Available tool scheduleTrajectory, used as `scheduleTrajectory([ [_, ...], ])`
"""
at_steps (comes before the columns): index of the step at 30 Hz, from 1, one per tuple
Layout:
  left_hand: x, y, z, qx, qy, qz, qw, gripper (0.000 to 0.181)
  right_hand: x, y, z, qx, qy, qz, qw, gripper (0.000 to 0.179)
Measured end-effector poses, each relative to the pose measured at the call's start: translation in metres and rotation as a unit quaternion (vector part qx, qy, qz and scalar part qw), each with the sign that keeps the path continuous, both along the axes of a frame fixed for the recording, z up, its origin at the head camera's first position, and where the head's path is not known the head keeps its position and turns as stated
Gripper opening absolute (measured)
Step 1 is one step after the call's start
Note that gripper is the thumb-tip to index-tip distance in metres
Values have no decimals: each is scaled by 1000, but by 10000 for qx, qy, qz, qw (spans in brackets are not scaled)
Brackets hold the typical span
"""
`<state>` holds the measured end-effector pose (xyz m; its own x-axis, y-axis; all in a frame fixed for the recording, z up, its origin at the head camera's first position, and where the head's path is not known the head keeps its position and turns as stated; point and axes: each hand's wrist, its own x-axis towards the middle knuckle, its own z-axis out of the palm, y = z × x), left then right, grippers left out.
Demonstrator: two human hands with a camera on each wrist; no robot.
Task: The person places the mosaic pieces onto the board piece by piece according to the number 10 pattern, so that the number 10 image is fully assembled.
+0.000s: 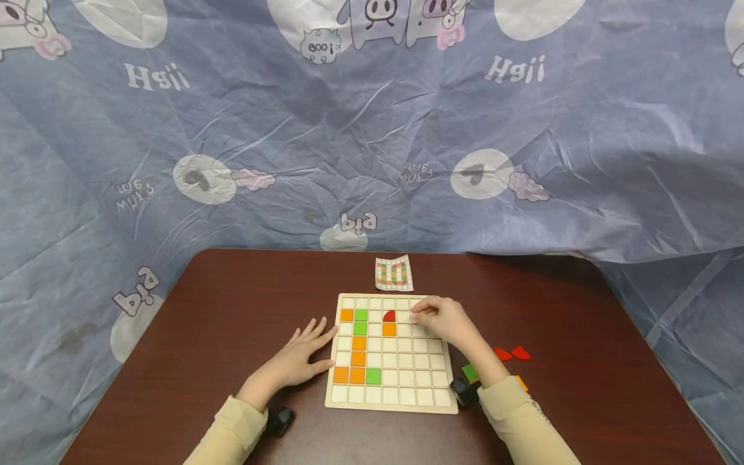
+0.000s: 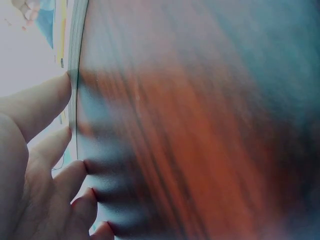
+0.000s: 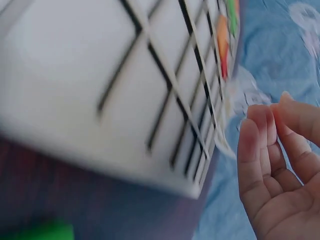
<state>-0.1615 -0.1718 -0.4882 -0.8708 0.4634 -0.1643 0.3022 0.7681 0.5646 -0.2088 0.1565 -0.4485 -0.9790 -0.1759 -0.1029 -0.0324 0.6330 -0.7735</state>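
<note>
A pale wooden grid board [image 1: 389, 392] lies on the table, with orange, green and red tiles in some of its cells. My left hand [image 1: 296, 358] rests at the board's left side, fingers spread; in the left wrist view its thumb and forefinger [image 2: 56, 142] touch the board's edge. Over the upper right cells is my right hand [image 1: 444, 318], thumb and fingertips brought together. The right wrist view shows these bent fingers [image 3: 260, 145] meeting the thumb, and whether a thin piece sits between them cannot be made out. A red quarter-round tile [image 1: 389, 316] lies above an orange tile [image 1: 389, 330].
Behind the board lies a small printed pattern card [image 1: 394, 273]. Loose red pieces [image 1: 520, 352], a green tile [image 1: 469, 372] and an orange one [image 1: 522, 383] lie around my right forearm, which partly covers them. A blue printed cloth [image 1: 349, 129] hangs behind the dark table [image 1: 261, 278].
</note>
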Motion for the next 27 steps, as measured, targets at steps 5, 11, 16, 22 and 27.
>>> scheduleTrajectory([
  [5,-2,0,0,-42,-51,32,10000,67,4,30,7,-255,-44,-14,9997,23],
  [11,-3,0,-1,-20,-40,21,10000,67,17,55,5,-144,-215,116,9996,25],
  [16,-3,1,-2,-18,-39,24,10000,68,31,66,2,-23,-366,318,9988,25],
  [22,-3,2,-3,-11,-44,22,10000,68,47,78,-4,303,-484,693,9960,27],
  [27,-2,1,-2,7,-21,48,10000,67,57,85,-8,906,-268,903,9914,31],
])
